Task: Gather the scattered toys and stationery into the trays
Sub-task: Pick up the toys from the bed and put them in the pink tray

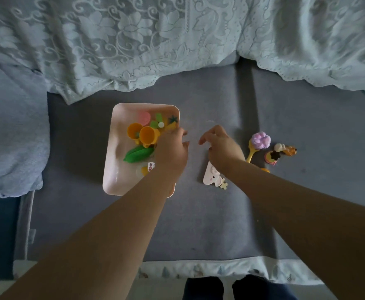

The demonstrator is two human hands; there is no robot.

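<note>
A pale pink rectangular plastic tray [112, 148] lies under the left hand [171, 151], likely reaching in to drop something; whether it grips anything I cannot tell. Inside sit two orange cups [142, 133] and a green pod toy [138, 154]. The right hand [220, 146], fingers loosely curled and empty, hovers near a purple-headed yellow rattle [259, 144].
</note>
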